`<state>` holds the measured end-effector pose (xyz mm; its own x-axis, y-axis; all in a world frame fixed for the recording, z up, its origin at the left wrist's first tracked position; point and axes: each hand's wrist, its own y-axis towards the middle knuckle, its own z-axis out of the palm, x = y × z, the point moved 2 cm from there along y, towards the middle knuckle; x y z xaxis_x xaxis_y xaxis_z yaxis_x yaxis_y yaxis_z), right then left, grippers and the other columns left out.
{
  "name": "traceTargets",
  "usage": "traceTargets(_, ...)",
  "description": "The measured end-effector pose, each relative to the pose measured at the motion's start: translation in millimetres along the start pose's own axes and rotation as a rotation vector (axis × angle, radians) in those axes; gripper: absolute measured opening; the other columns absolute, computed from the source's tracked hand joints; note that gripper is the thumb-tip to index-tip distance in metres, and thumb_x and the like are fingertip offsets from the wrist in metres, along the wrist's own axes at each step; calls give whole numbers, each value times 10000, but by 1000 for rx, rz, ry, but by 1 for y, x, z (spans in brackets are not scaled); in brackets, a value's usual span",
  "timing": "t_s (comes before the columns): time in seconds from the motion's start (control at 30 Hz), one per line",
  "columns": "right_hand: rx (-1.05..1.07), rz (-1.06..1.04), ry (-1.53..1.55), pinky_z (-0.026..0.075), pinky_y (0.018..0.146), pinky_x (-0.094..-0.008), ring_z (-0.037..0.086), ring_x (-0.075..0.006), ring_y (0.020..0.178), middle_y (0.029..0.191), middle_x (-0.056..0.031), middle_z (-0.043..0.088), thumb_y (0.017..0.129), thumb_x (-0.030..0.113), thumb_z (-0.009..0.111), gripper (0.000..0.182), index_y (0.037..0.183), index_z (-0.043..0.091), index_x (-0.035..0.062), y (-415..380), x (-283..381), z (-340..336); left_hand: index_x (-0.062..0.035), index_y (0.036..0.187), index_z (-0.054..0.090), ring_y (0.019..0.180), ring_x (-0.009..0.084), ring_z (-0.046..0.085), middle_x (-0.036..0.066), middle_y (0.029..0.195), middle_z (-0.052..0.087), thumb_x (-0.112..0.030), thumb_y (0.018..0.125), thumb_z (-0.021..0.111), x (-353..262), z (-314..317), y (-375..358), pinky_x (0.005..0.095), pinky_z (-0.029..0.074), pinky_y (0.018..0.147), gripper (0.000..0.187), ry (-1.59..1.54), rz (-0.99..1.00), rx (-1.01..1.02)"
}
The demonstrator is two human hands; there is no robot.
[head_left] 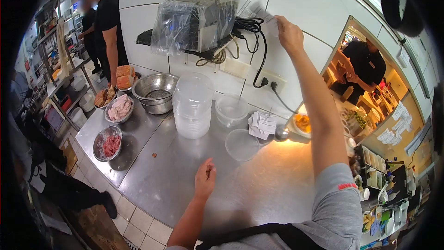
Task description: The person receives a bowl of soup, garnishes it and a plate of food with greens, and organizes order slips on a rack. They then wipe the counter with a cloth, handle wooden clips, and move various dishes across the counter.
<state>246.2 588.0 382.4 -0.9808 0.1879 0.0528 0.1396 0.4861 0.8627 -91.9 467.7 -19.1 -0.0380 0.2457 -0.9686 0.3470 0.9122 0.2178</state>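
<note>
My right hand [290, 36] is raised against the white tiled wall, its fingers closed on a printed paper slip [268, 17] beside the plastic-wrapped machine [196, 23]. My left hand [205, 178] hovers over the steel table [185, 157] with its fingers curled; whether anything is inside them I cannot make out. Beyond it stand a tall stack of clear plastic tubs [192, 111] and an open clear tub [231, 109]. A round translucent lid [242, 145] lies nearby, next to a pile of paper slips [262, 125].
Metal bowls of raw meat [111, 146] and pale meat [119, 108] line the left edge, near nested steel bowls [156, 93]. Black cables [264, 60] hang to a wall socket. A person [111, 28] stands at left; another person [363, 67] is beyond the hatch.
</note>
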Motion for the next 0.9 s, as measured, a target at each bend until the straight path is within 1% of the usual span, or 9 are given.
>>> traceTargets(0.03, 4, 19, -50, 501, 672, -450, 643, -352, 780, 852, -143, 677, 927, 212, 484, 221, 1110, 606, 195, 0, 3, 3, -36, 1246, 527, 842, 152, 564, 86, 1015, 581, -75, 903, 561, 1, 0, 0, 278, 480, 734, 347, -10, 20, -12)
traceTargets(0.17, 31, -29, -53, 504, 671, -455, 643, -364, 784, 830, -170, 670, 909, 172, 486, 194, 1076, 584, 157, 5, 10, 24, -33, 1240, 531, 837, 150, 565, 83, 998, 586, -71, 902, 563, 1, 0, 0, 277, 481, 738, 342, -18, 1, 17)
traceTargets(0.23, 88, 10, -99, 501, 680, -479, 642, -381, 787, 807, -197, 660, 888, 144, 489, 190, 1063, 552, 107, 9, 14, 32, -28, 1230, 539, 822, 147, 566, 77, 973, 595, -69, 902, 563, 2, 1, 1, 274, 483, 732, 331, -9, 4, 14)
traceTargets(0.37, 176, 8, -137, 497, 694, -501, 636, -401, 799, 808, -223, 652, 865, 133, 504, 211, 1067, 532, 76, 12, 16, 52, -22, 1206, 556, 804, 143, 568, 75, 946, 603, -71, 900, 569, -1, 2, 0, 269, 482, 716, 310, -17, -1, -4)
traceTargets(0.47, 189, -10, -60, 494, 713, -509, 630, -414, 819, 823, -243, 645, 851, 129, 513, 238, 1078, 519, 56, 21, 5, 63, -20, 1180, 575, 788, 137, 571, 74, 929, 609, -74, 895, 578, -2, 2, 0, 263, 480, 706, 290, -23, -31, 8)
traceTargets(0.57, 195, -101, 23, 494, 726, -504, 626, -420, 837, 849, -252, 644, 843, 118, 511, 239, 1075, 530, 65, 26, 2, 63, -24, 1163, 587, 774, 131, 572, 67, 918, 612, -80, 891, 589, -2, 2, 1, 259, 480, 698, 278, 32, -19, 0)
traceTargets(0.63, 93, -72, 24, 492, 735, -503, 627, -419, 833, 851, -256, 644, 841, 121, 513, 251, 1086, 545, 77, 23, 12, 43, -29, 1156, 592, 761, 132, 573, 62, 904, 616, -84, 887, 596, -4, 2, 1, 261, 481, 692, 275, 27, 2, -6)
traceTargets(0.67, 27, 6, 52, 490, 735, -508, 626, -429, 818, 840, -261, 643, 846, 132, 510, 262, 1101, 556, 95, 22, 10, 41, -29, 1156, 592, 761, 132, 573, 62, 904, 616, -84, 887, 596, -4, 2, 1, 261, 481, 692, 275, 27, 1, -10)
traceTargets(0.9, -50, 141, 84, 492, 727, -516, 620, -453, 811, 840, -275, 639, 859, 135, 490, 263, 1110, 548, 84, 12, 13, 44, -38, 1140, 603, 771, 138, 585, 68, 892, 626, -89, 881, 605, -8, 2, 0, 269, 485, 696, 264, 46, 19, 0)
